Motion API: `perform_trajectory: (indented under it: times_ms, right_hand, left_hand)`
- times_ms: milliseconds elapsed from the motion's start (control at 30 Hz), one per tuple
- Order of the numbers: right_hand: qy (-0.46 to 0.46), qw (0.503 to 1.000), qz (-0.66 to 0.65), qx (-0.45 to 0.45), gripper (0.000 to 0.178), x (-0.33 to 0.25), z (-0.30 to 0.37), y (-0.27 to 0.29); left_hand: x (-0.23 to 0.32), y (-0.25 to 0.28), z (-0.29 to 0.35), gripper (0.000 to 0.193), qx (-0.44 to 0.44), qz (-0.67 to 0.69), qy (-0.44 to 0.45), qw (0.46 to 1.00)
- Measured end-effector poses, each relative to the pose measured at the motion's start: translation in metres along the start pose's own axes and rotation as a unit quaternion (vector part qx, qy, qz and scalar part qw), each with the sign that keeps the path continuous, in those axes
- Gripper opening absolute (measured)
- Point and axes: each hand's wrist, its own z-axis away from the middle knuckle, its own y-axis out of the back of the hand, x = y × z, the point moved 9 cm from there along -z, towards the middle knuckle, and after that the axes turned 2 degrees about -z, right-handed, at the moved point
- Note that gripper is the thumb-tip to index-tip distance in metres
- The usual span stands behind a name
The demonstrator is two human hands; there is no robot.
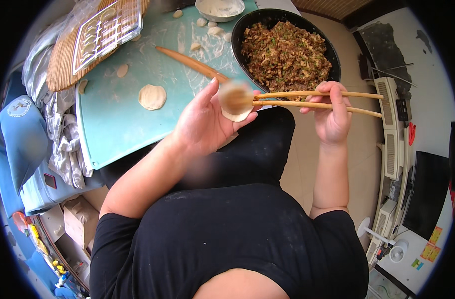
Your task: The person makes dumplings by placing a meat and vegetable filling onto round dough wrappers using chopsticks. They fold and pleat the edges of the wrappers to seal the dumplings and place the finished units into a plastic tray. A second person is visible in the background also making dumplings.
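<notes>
Palm up, my left hand (200,127) cradles a round dumpling wrapper (236,117) near the mat's front right edge. A blurred patch covers most of the wrapper; brownish filling seems to lie on it. My right hand (332,118) grips a pair of long wooden chopsticks (297,93), their tips at the wrapper's right side. Beyond the chopsticks sits a black pan (236,44) of minced filling (287,55) with green bits. A tapered wooden rolling pin (185,60) lies behind my left hand. Farther left, a flat wrapper (152,97) rests on the green mat (110,134).
At the back left, a clear tray (78,65) with shaped dumplings stands on a woven straw mat (63,74). A metal bowl of flour (220,7) and several dough pieces (215,31) are at the back. A blue chair (20,139) stands left.
</notes>
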Motion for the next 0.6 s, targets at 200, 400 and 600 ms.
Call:
perform_trajectory:
  times_ms: [200,400,600]
  right_hand:
    - [-0.003,0.997,-0.067,0.027,0.028,0.004,0.0,0.007]
    - [-0.018,0.998,-0.028,0.044,0.028,0.011,0.007,-0.005]
    - [-0.03,0.996,-0.049,0.069,0.028,0.013,0.011,-0.007]
  left_hand:
    - [0.004,0.004,0.009,0.057,0.013,-0.002,-0.016,1.0]
    - [0.008,0.004,0.016,0.057,0.01,-0.022,-0.04,0.999]
    - [0.011,0.007,0.026,0.057,0.033,-0.043,-0.052,0.997]
